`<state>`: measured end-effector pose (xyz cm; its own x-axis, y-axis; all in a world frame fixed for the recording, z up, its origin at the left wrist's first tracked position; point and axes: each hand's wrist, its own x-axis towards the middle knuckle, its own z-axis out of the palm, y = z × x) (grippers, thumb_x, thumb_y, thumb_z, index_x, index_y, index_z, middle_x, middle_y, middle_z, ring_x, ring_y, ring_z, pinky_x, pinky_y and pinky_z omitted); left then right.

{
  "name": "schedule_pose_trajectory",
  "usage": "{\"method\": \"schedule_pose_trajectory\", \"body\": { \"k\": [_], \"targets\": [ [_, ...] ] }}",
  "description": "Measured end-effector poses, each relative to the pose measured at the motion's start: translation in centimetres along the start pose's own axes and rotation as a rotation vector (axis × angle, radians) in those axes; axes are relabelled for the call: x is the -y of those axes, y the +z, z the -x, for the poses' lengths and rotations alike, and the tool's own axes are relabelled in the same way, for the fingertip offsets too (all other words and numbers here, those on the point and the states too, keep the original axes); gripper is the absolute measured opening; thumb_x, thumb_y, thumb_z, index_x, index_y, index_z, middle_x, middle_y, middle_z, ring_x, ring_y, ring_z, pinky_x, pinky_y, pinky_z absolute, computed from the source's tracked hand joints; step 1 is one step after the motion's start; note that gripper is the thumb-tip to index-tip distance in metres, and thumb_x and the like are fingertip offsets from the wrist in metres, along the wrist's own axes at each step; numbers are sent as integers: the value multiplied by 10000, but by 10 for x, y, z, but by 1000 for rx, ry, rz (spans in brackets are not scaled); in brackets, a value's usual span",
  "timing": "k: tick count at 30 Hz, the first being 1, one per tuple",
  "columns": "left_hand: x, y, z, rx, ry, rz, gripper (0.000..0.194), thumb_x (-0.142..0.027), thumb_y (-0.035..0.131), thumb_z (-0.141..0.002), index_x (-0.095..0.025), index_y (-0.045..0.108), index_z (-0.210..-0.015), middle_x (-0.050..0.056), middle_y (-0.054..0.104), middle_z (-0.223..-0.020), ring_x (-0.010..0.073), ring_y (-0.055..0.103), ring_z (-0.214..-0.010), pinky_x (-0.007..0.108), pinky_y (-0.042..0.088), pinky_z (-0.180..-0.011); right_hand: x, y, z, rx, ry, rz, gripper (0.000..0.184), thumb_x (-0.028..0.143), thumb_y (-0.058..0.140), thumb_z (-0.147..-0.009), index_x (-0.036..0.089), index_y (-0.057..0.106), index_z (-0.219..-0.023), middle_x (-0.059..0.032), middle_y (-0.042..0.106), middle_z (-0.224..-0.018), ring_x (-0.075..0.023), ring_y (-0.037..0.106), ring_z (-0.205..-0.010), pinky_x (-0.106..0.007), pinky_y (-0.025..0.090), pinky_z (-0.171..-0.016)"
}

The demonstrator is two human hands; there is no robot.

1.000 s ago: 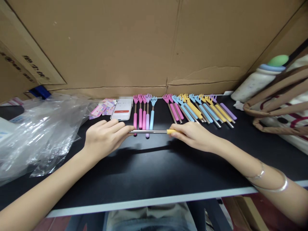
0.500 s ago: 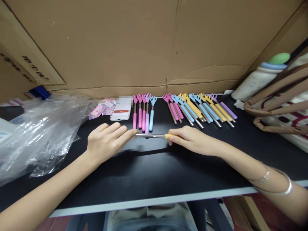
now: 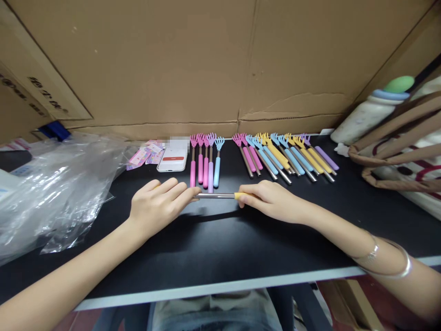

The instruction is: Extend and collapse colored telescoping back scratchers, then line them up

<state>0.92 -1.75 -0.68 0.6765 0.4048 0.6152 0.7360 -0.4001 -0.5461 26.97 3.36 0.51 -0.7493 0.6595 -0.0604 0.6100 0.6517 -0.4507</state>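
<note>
Both my hands hold one telescopic back scratcher crosswise over the black table. My left hand is closed over its claw end, which is hidden. My right hand pinches its yellow grip. Only a short stretch of silver rod shows between them. Behind it lies a small row of pink, purple and blue scratchers. A longer fanned row of pink, blue, yellow and purple scratchers lies to the right.
A phone and pink cards lie at the back left. Crumpled clear plastic bags cover the left. A brown-handled tote bag and a bottle stand at right. Cardboard walls the back.
My hands have drawn closer together, so the silver rod between them has shortened. The scratcher has also come slightly nearer to me, away from the small row.
</note>
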Motion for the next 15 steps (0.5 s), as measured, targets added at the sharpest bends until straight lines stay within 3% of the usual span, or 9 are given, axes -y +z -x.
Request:
{"method": "schedule_pose_trajectory", "body": {
  "k": [15],
  "targets": [
    [-5,2,2,92,-55,41,123,-296,547,-874,-200,623,-880,-54,581,-579,118,498,-569,281,244,-511,9,10,0,-113,59,266,385,431,285,-947,209,576,-827,-21,636,-704,-133,580,-628,-223,269,-549]
  ]
}}
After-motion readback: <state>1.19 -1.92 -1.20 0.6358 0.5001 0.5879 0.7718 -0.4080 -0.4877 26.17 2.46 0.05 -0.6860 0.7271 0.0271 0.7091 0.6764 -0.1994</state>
